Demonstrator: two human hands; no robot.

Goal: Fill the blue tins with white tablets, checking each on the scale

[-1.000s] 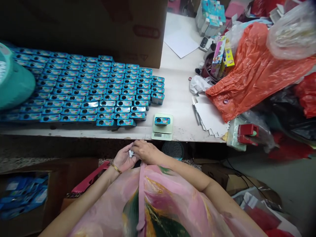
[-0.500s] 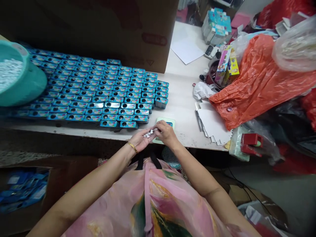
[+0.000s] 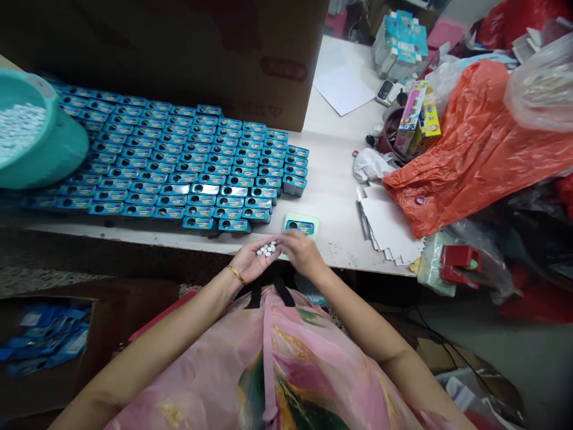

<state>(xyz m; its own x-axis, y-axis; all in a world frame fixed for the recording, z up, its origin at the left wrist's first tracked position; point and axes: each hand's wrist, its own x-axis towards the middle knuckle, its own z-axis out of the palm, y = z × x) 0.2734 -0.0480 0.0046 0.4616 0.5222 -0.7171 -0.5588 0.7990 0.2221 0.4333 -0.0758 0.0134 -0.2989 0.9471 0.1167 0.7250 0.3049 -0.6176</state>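
Note:
Several small white pieces [image 3: 267, 249] lie in the cupped palm of my left hand [image 3: 253, 259], which has a gold bangle at its wrist. My right hand [image 3: 301, 253] touches the edge of the left, its fingers bent together at the pieces; what they pinch is too small to make out. Just beyond the right hand, a blue tin [image 3: 299, 227] rests on a pale green scale [image 3: 289, 218]. Rows of similar blue tins [image 3: 199, 200] with dark round openings stand on the table to the left. A teal tub [image 3: 62, 143] full of white pieces sits at the far left.
A large cardboard box [image 3: 201, 54] stands behind the tins. To the right are stacked white cards [image 3: 387, 224], an orange plastic bag [image 3: 470, 143], a red device [image 3: 461, 263] and small cartons [image 3: 400, 45]. An open box [image 3: 85, 346] of blue packs is below left.
My left palm has shifted slightly left and shows more of the white pieces. My right hand has moved slightly down, uncovering the blue tin on the scale. The camera view has shifted a little.

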